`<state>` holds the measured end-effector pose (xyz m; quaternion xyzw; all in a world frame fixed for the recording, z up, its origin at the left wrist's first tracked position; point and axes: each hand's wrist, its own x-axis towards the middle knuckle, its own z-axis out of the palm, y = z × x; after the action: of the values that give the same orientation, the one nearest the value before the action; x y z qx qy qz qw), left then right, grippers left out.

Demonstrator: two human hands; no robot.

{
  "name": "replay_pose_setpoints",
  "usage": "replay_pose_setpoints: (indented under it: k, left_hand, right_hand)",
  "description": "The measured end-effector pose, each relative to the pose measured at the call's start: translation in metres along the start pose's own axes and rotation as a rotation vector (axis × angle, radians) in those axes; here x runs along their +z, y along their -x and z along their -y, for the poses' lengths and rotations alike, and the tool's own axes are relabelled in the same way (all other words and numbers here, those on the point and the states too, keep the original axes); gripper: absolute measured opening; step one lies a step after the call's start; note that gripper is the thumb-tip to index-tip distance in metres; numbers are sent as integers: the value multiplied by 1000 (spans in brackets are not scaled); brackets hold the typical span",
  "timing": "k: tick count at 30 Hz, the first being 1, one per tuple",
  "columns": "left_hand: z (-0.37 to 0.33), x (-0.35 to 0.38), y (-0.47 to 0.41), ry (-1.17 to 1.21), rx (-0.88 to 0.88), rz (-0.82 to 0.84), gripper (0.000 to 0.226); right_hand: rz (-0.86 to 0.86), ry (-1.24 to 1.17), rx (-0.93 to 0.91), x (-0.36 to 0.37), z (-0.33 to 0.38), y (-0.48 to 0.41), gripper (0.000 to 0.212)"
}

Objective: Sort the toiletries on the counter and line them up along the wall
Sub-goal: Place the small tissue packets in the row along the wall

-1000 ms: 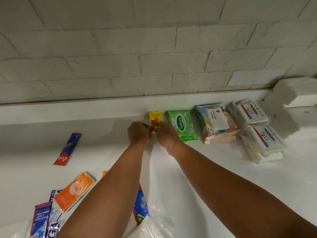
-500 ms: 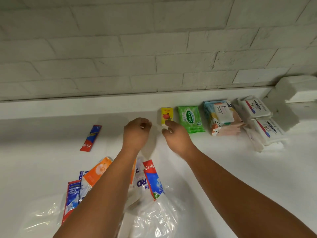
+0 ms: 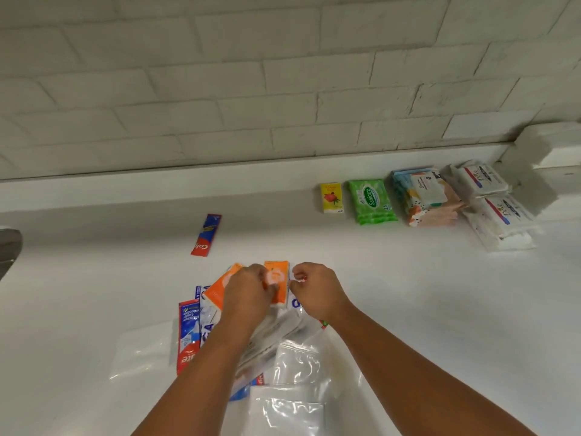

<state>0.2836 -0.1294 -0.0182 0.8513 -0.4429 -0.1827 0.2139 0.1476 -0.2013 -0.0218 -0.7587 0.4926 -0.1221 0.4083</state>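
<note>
**Taking hold of an orange packet in the near pile**

The left hand (image 3: 248,291) lies over the near pile with its fingers curled onto the left edge of an orange packet (image 3: 279,289), which lies flat on top of the heap, pointing toward the wall (image 3: 283,89). The right hand (image 3: 316,289) sits just beside the packet's right edge, its fingers curled and thumb close to forefinger; whether it pinches anything I cannot tell. A second orange packet (image 3: 220,289) lies tilted to the left, partly under the left hand. Red-and-blue toothpaste boxes (image 3: 188,335) and clear plastic bags (image 3: 292,363) make up the rest of the pile.

Along the far edge of the surface (image 3: 408,294) a row stands against the wall: a yellow packet (image 3: 331,198), then to its right a green wipes pack (image 3: 372,201), a patterned pack (image 3: 423,196) and white soap boxes (image 3: 481,180). One small toothpaste box (image 3: 206,236) lies alone, well left of the row.

The orange packet looks light, thin and soft-sided, likely with a slick wrapper. A pinch across its short edges, one hand on each side, should lift it without dragging the loose bags beneath. It probably belongs to the left of the yellow packet, where the row is open.
</note>
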Motion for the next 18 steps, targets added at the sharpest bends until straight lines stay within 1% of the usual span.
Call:
replay_pose_setpoints:
  k: [4,7,9,10,12,14,15,16,18]
  left_hand:
    - [7,5,9,36,-15,48,26]
    - [10,8,8,71,6,68,19]
    - [13,8,6,85,25,75,21]
    - [14,7,5,105,33,73,20]
    - [15,4,3,220,39,51,11]
    - [15,0,1,371,48,29,17]
    - [15,-3,-1,420,58,21,21]
    - [16,-5,-4,445,67,17,23]
    - [14,-12,-13,440,98,9,26]
  right_hand:
    - [-8,-17,44,14,3,2,19]
    - [-16,-42,67,20,6,2,13]
    - [-27,-103,91,24,8,4,15]
    - [-28,-159,108,25,9,4,17]
    - [-45,-319,135,25,12,7,18]
    - [-50,-565,176,22,16,12,14]
    - [-30,-685,195,19,18,14,17]
    - [-13,-760,207,17,19,15,27]
    - [-23,-792,222,10,16,13,51]
